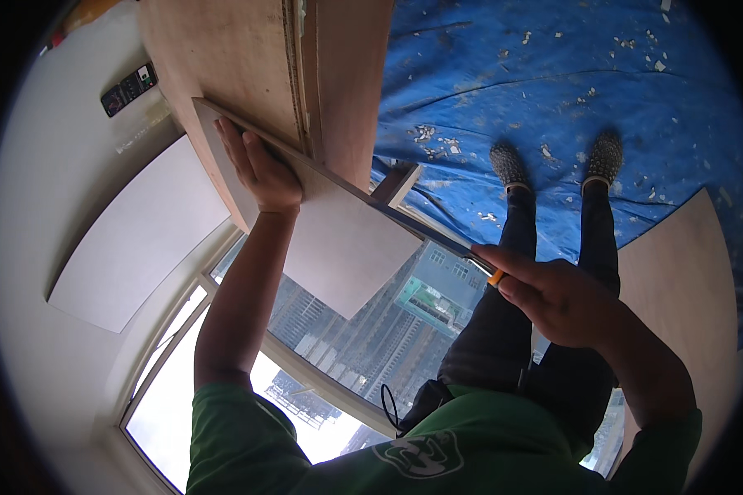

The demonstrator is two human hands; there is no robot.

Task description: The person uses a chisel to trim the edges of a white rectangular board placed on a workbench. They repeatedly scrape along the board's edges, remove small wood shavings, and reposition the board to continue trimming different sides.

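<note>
My left hand [260,169] lies flat on a pale wooden board [347,239], fingers stretched out along its surface near the far left end. In my right hand [557,297] is the handle of what looks like a handsaw [442,233], showing orange beside my fingers. Its long, thin blade appears nearly edge-on and runs left to the long edge of the board. Whether the teeth sit in the wood cannot be made out. The board rests against a larger brown wooden panel [231,49].
Blue sheeting [454,74] strewn with pale chips covers the floor under my feet. A short wooden piece [398,183] sits just beyond the board. A white panel [149,239] and a phone [130,89] are at left, a window [338,330] below, a plywood sheet [677,272] at right.
</note>
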